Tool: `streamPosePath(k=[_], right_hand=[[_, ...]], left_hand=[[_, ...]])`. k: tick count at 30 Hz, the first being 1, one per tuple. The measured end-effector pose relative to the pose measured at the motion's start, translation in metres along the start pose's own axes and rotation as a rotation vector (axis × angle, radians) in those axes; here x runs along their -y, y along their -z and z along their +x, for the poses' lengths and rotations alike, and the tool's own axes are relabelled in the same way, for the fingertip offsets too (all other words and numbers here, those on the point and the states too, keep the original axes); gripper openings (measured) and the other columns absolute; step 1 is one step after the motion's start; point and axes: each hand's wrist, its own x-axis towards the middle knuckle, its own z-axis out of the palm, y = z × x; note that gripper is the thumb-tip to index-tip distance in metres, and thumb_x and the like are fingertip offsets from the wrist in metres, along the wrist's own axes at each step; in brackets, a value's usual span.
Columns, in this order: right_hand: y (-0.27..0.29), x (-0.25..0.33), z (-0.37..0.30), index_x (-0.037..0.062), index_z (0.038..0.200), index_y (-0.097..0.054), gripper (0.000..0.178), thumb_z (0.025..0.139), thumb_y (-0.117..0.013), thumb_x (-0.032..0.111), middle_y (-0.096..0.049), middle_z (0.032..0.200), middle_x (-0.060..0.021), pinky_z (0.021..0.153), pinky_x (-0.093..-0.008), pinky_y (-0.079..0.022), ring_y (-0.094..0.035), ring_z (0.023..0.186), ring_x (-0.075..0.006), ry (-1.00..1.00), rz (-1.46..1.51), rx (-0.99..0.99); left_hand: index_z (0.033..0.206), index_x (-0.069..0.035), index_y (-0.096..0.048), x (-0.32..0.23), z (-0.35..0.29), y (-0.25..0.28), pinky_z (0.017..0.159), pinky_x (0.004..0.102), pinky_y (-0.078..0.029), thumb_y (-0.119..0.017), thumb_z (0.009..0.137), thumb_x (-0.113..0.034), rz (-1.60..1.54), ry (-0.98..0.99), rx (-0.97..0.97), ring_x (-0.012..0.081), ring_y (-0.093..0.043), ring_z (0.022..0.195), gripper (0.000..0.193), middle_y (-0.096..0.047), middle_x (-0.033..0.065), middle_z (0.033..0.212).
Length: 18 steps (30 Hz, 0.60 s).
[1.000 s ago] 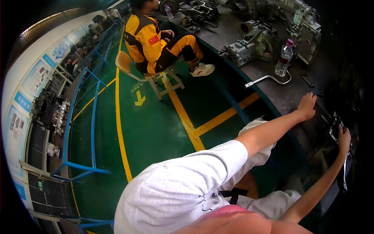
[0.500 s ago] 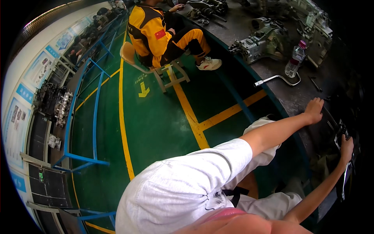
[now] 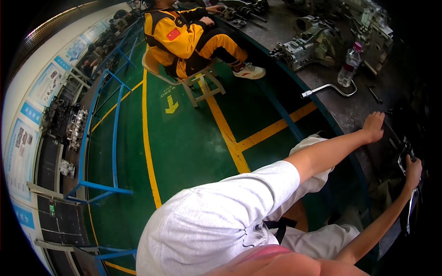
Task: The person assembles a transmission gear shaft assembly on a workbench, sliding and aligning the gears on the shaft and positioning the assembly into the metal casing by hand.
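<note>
My left hand (image 3: 374, 127) is over the right-hand bench, its fingers bent and held together; what they close on, if anything, is hidden. Lower and farther right, my right hand (image 3: 414, 173) is wrapped round a dark metal part (image 3: 406, 149), thumb upward. A shiny metal strip hangs below that hand. Deep shadow at the picture's rim hides most of this part. Beyond my left hand lie a chrome bent-handle socket wrench (image 3: 329, 86) and a small dark bolt-like piece (image 3: 376, 95). A clear plastic bottle (image 3: 348, 70) with a pink cap stands within the wrench's bend.
Metal gearbox housings (image 3: 311, 46) and shafts (image 3: 248, 13) cover the far bench. A person in a yellow and black jacket (image 3: 182, 41) sits on a stool (image 3: 197, 87) beside it. Blue railings (image 3: 115, 133) and yellow lines cross the green floor at left.
The view has shifted slightly. The seated person has leaned back and turned, with one arm stretched to the bench. Both my hands keep nearly the same pose.
</note>
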Motion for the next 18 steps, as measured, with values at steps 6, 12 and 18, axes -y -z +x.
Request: streamPosePath(k=[6, 12, 18], right_hand=[[0.015, 0.011, -0.012, 0.0057, 0.11, -0.059, 0.05, 0.079, -0.058, 0.045, -0.06, 0.108, -0.0192, 0.085, -0.0443, -0.045, -0.056, 0.102, -0.0375, -0.011, -0.101, 0.024], [0.025, 0.017, -0.021, 0.0059, 0.109, -0.059, 0.05, 0.077, -0.059, 0.045, -0.06, 0.109, -0.0186, 0.086, -0.045, -0.044, -0.055, 0.104, -0.0367, -0.047, -0.016, 0.01], [0.044, 0.024, -0.031, 0.0063, 0.109, -0.059, 0.049, 0.077, -0.06, 0.044, -0.061, 0.109, -0.0179, 0.085, -0.0442, -0.045, -0.057, 0.102, -0.0354, -0.087, -0.007, 0.083]], left_hand=[[0.092, 0.0, -0.05, 0.0, 0.001, 0.002, 0.081, 0.0426, -0.043, -0.06, 0.063, -0.006, -0.017, -0.012, 0.008, 0.0355, -0.051, 0.095, 0.032, -0.053, 0.0193, 0.096], [0.093, -0.001, -0.051, 0.001, 0.0, 0.006, 0.082, 0.042, -0.043, -0.06, 0.065, -0.007, -0.028, -0.019, 0.013, 0.0352, -0.052, 0.094, 0.031, -0.055, 0.0183, 0.094], [0.096, 0.0, -0.052, -0.006, -0.003, 0.011, 0.083, 0.0423, -0.043, -0.06, 0.066, -0.007, -0.058, -0.016, 0.042, 0.0362, -0.052, 0.094, 0.033, -0.056, 0.0192, 0.095]])
